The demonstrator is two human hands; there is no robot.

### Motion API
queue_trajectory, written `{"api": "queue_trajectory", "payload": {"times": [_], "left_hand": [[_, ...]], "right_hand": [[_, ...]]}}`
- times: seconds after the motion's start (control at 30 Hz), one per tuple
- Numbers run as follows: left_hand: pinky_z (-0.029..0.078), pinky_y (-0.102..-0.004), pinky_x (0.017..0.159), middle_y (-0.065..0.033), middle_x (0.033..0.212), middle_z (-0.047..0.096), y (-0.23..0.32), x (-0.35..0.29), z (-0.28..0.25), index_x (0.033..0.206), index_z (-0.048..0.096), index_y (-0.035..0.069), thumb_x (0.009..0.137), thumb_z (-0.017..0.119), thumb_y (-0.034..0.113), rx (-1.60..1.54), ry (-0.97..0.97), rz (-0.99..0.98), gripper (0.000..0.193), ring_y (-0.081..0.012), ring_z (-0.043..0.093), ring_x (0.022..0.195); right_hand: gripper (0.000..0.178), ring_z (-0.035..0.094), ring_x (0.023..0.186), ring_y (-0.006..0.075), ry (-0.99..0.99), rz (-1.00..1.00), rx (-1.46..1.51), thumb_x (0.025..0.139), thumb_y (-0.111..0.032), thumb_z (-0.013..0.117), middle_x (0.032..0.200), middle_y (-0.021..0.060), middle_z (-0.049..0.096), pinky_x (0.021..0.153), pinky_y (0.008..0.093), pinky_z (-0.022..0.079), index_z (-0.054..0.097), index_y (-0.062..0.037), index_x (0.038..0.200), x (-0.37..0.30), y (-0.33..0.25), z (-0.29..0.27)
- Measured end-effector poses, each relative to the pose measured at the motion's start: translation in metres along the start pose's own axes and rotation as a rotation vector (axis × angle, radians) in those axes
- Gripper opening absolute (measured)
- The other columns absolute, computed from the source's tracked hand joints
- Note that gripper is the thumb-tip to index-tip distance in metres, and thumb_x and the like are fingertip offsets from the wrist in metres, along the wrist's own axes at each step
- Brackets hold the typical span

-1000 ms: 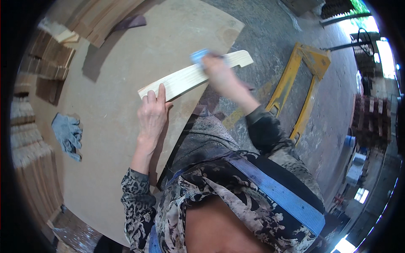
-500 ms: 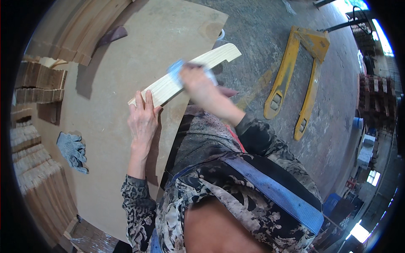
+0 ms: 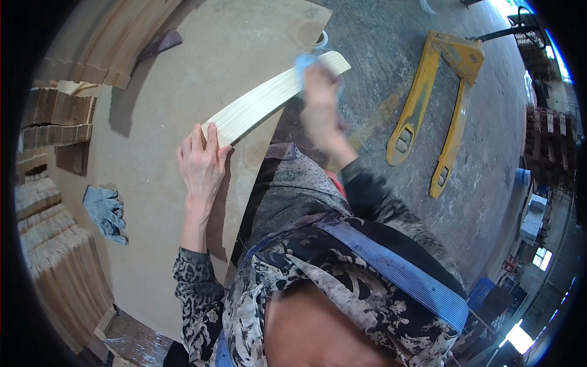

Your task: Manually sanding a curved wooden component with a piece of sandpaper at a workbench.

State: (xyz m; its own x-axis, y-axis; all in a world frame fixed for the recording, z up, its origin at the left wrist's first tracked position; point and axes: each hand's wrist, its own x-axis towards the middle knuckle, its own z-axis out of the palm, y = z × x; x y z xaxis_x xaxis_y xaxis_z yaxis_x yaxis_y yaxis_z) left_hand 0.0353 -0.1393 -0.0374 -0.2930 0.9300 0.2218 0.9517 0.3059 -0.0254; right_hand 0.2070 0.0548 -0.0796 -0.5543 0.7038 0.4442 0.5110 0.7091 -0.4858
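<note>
Across the right edge of the surface (image 3: pixel 153 214), one pale, curved wooden slat (image 3: pixel 257 104) is being held, its far end jutting past that edge. Its near end is being clamped by the left hand (image 3: pixel 203 162), with fingers laid on the upper face and the thumb at the side. Toward the jutting end, one light blue pad (image 3: pixel 302 63) is being grasped by the right hand (image 3: pixel 321 101), which is blurred; whether the pad is being pressed against the wood cannot be told. Near the left edge, at least one grey glove (image 3: pixel 105 213) is being carried, and near the upper edge, one dark brown strip (image 3: pixel 162 46). Beyond the right edge, one yellow pallet truck (image 3: pixel 416 110) with two forks is being seen on the floor (image 3: pixel 361 177).
</note>
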Motion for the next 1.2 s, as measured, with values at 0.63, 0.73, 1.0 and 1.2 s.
{"api": "queue_trajectory", "payload": {"times": [0.63,0.73,1.0,1.2], "left_hand": [[0.038,-0.038,0.083,-0.014,0.109,0.052,-0.011,0.001,-0.02,0.124,0.052,0.008,0.08,0.06,0.032,-0.276,-0.185,-0.03,0.05,-0.0261,0.05,0.098],[0.04,-0.033,0.076,-0.0102,0.095,0.056,-0.015,0.006,-0.043,0.122,0.055,0.009,0.084,0.055,0.032,-0.69,-0.373,-0.238,0.045,-0.0211,0.052,0.089],[0.042,-0.0298,0.077,-0.0009,0.093,0.059,-0.037,0.01,-0.072,0.127,0.053,0.01,0.084,0.053,0.038,-1.132,-0.775,-0.679,0.051,-0.0149,0.052,0.088],[0.041,-0.0312,0.089,-0.0058,0.101,0.061,-0.056,-0.023,-0.054,0.113,0.058,0.0,0.071,0.073,0.023,-1.598,-0.026,-0.453,0.051,-0.017,0.055,0.099]], "right_hand": [[0.056,0.048,0.119,0.0294,0.088,0.01,0.402,0.07,0.016,0.041,0.124,0.0156,0.053,0.103,0.0368,0.035,0.056,-0.0067,0.119,0.004,0.054,-0.042],[0.066,0.044,0.124,0.0256,0.144,-0.01,0.328,0.067,0.019,0.035,0.129,0.011,0.051,0.104,0.0322,0.034,0.052,-0.0091,0.125,0.037,0.058,-0.054],[0.064,0.044,0.122,0.0274,-0.145,-0.217,0.244,0.071,0.015,0.038,0.133,0.0108,0.046,0.103,0.035,0.035,0.051,-0.015,0.126,0.095,0.046,-0.01],[0.056,0.048,0.118,0.0291,-0.057,-0.156,0.26,0.074,0.011,0.041,0.13,0.013,0.049,0.097,0.0357,0.04,0.051,-0.0115,0.125,0.101,0.038,0.0]]}}
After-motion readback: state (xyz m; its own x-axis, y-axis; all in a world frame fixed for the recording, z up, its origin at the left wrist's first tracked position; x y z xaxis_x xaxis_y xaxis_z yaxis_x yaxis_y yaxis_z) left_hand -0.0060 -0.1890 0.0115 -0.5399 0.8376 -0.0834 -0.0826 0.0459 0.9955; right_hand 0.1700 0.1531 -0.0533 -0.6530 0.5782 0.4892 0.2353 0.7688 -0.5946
